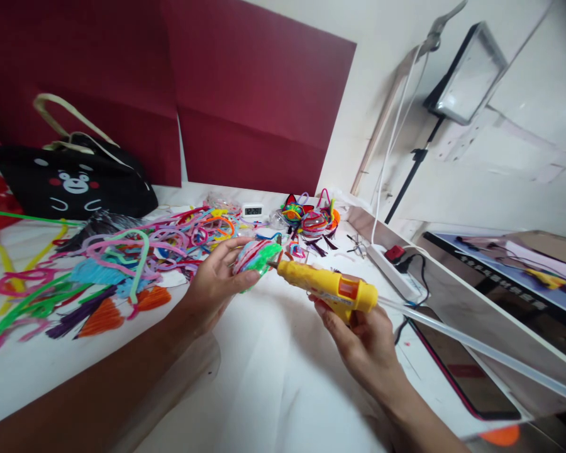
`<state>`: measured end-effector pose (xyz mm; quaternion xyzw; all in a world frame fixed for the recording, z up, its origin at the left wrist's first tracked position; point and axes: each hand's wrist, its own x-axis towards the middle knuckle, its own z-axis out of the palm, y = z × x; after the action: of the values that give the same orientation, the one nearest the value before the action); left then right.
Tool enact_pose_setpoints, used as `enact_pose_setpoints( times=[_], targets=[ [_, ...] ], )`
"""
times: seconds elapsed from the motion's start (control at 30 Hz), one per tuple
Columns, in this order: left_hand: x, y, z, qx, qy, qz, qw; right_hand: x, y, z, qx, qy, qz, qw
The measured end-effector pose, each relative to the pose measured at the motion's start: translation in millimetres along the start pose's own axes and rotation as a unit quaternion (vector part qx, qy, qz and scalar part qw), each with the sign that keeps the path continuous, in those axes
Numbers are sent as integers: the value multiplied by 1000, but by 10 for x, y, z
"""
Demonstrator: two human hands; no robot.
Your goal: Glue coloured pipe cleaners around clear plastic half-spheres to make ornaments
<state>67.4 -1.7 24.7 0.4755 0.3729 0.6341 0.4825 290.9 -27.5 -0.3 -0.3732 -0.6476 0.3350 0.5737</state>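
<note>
Between the fingers and thumb of my left hand [219, 277] sits a rounded ball [257, 261] wrapped in pipe cleaners, striped pink, white and blue with a bright green part facing right. My right hand [361, 336] grips the handle of a yellow hot glue gun [327, 283], its fingers wrapped round it. The gun's nozzle points left and meets the green side of the ball; whether it touches I cannot tell. A long clear glue stick [457, 333] runs out of the gun's back to the right.
Loose pipe cleaners [122, 251] and orange tassels [101, 318] heap at the left. Behind stand a small digital clock [253, 211] and colourful wrapped pieces [311, 220]. A black bag [75, 179] is at the back left. On the right lie a power strip [392, 272] and a phone [466, 371].
</note>
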Motion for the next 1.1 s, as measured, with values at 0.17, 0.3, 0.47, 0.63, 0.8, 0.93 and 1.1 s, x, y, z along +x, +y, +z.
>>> enact_pose_setpoints(
  times=[0.17,0.3,0.47,0.63,0.8,0.93,1.1],
  targets=[
    [-7,-9,-1,-3,-4,-5,1000,-14,16,-21,-27,-26,-27,999],
    [2,-23,-10,-4,-4,-11,1000,-15,54,-34,-54,-36,-65,996],
    [12,-26,-7,-12,-4,-15,1000,-21,96,-49,-110,-42,-110,987],
    [5,-26,1,-24,-10,-23,999,-29,98,-55,-143,-46,-123,981],
    [25,-71,-17,-24,-11,-13,1000,-44,98,-63,-167,-41,-121,978],
    [36,-98,-32,-17,-10,-11,1000,-53,101,-57,-174,-33,-121,977],
    [26,-93,-30,-24,-12,-17,999,-40,105,-33,-167,-18,-121,978]
  ],
)
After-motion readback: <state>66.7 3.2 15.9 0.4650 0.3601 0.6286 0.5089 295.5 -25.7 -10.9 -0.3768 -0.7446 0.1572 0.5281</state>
